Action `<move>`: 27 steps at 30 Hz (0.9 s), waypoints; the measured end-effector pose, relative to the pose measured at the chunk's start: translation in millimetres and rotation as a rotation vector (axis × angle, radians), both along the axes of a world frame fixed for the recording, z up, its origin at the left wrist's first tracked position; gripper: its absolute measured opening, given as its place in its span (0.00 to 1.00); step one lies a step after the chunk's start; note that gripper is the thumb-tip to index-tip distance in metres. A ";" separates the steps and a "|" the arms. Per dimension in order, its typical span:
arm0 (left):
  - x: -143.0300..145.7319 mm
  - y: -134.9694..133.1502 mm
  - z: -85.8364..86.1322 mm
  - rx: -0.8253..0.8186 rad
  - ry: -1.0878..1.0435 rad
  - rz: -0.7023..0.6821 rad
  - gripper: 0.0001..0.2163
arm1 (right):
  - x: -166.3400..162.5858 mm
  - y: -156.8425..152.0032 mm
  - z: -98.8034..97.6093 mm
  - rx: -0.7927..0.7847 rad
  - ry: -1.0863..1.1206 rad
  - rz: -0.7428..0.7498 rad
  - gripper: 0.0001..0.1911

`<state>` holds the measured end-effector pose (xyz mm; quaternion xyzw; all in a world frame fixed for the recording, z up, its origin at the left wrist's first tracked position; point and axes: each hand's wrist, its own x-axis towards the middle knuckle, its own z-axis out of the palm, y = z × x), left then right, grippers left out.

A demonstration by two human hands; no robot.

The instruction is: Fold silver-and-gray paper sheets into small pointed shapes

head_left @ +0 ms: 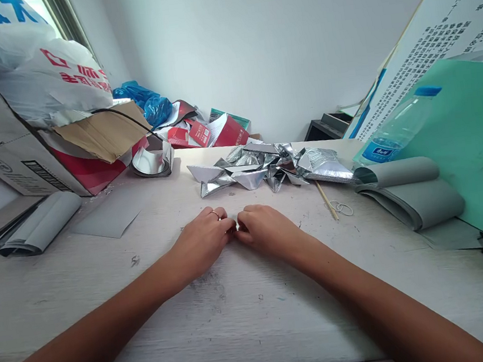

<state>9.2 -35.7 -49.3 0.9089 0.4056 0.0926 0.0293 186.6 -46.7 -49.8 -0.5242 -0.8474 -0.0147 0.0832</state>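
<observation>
On one table (260,321), left hand (203,242) and right hand (268,231), fingers curled, pinch one silvery scrap (237,227).

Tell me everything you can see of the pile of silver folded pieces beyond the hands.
The pile of silver folded pieces lies on the white table, a little beyond both hands. It looks like shiny foil-backed paper, creased into pointed, angular shapes, loosely heaped and overlapping, with a flatter crinkled sheet at its right end. A thin wooden stick pokes out near that end. Neither the left hand nor the right hand touches it.
</observation>
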 end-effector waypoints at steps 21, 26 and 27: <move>0.8 4.8 2.1 0.005 -0.036 0.026 0.04 | 12.5 -22.5 2.1 0.027 -0.148 0.112 0.12; 0.0 3.9 2.8 -0.006 -0.024 0.041 0.04 | 4.7 -28.8 3.9 0.040 -0.162 0.110 0.12; -0.2 3.4 2.8 -0.014 -0.029 0.045 0.04 | 4.8 -27.6 2.8 0.035 -0.140 0.087 0.12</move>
